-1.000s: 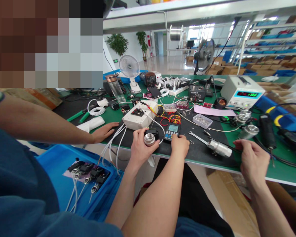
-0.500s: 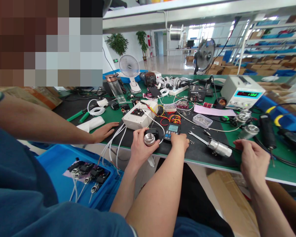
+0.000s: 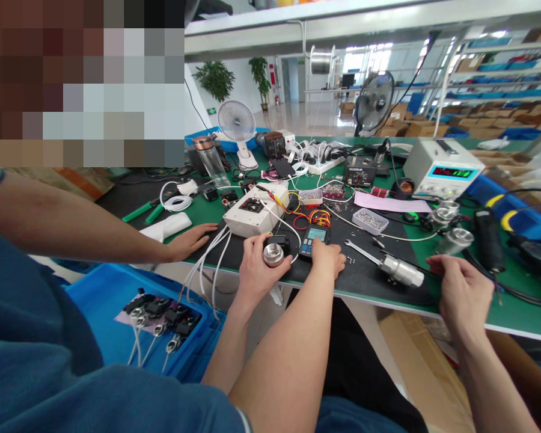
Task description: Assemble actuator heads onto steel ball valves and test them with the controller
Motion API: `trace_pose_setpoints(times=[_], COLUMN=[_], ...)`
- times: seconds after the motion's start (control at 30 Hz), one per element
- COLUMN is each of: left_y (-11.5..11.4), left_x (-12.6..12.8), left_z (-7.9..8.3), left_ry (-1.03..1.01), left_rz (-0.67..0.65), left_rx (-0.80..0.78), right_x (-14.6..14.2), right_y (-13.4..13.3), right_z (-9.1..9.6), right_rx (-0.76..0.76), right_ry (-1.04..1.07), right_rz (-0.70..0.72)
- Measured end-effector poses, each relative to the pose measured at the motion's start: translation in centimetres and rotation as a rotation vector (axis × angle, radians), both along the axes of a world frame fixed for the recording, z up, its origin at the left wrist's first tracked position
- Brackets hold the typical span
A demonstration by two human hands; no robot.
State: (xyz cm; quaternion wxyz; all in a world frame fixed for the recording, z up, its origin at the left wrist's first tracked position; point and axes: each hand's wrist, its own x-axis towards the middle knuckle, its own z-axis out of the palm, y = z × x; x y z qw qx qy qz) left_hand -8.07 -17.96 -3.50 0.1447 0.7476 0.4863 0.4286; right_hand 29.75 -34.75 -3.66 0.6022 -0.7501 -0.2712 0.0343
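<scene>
- Little has shifted since the earlier frames: only the co-worker's hand [image 3: 328,260] has crept slightly up the handheld meter [image 3: 314,236]; the person's own hands lie as they did.
- Green table [image 3: 514,313]: crowded with wires, tools and a power supply.
- Blue crate [image 3: 94,282], below the table's edge on the left: holds several black-and-silver parts with white leads.
- White box [image 3: 252,216]: just beyond the left hand, white cables running from it over the table's edge.
- Left hand [image 3: 255,273]: its grip is closed around a black motor with a silver cap [image 3: 275,251], held on the black mat just left of the meter.
- Right hand [image 3: 460,291]: knuckles up at the table's edge; fingertips are hidden, so I cannot tell whether it pinches anything.
- Silver cylinder [image 3: 401,270]: lies just left of the right hand, well apart from the left hand, its long axis slanting from upper left down towards the right hand.
- Wrench [image 3: 360,249]: beside the cylinder, on the same slant.
</scene>
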Motion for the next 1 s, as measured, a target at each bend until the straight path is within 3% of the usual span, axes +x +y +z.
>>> trace_pose_setpoints(times=[1.0], left_y=[0.1], left_x=[0.04], left_z=[-0.33], left_ry=[-0.001], left_rz=[0.003], left_rx=[0.0], right_x=[0.26], right_y=[-0.27], right_z=[-0.29], right_rx=[-0.004], right_ry=[-0.011], right_rz=[0.006])
